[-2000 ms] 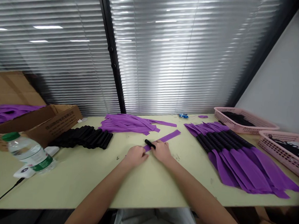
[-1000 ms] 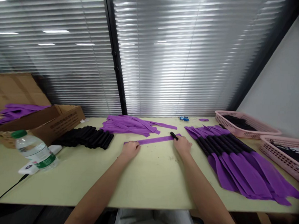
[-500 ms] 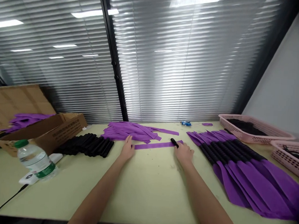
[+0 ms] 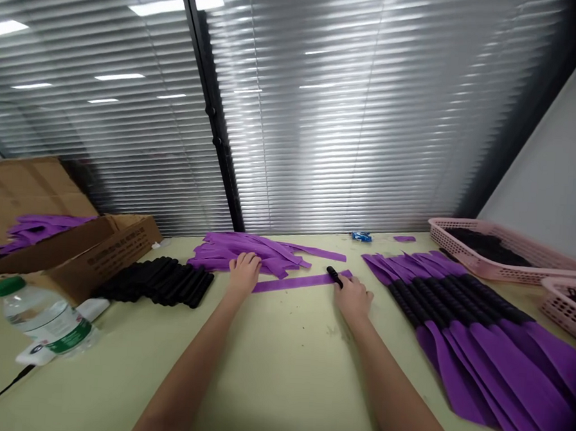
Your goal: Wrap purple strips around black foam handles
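A long purple fabric strip (image 4: 294,282) lies flat across the table between my hands. My left hand (image 4: 243,275) rests palm down at its left end, fingers bent and slightly apart over the edge of a purple strip pile (image 4: 267,253); the fingertips are partly hidden. Near the strip's right end, my right hand (image 4: 354,299) is closed around a short black cylindrical thing (image 4: 334,276). Its top sticks out above my fingers, over the strip, and the rest is hidden in my hand.
Black foam tubes (image 4: 161,283) lie left, beside an open cardboard box (image 4: 117,248) and a water bottle (image 4: 51,319). On the right are purple strips (image 4: 483,367) with black sleeves (image 4: 451,291) and pink baskets (image 4: 502,273). A blue packet (image 4: 361,237) sits at the back.
My left hand's fingers, stretched forward before, now bend over the edge of the pile. My right hand stays near the strip's right end with the black thing. The view has shifted slightly.
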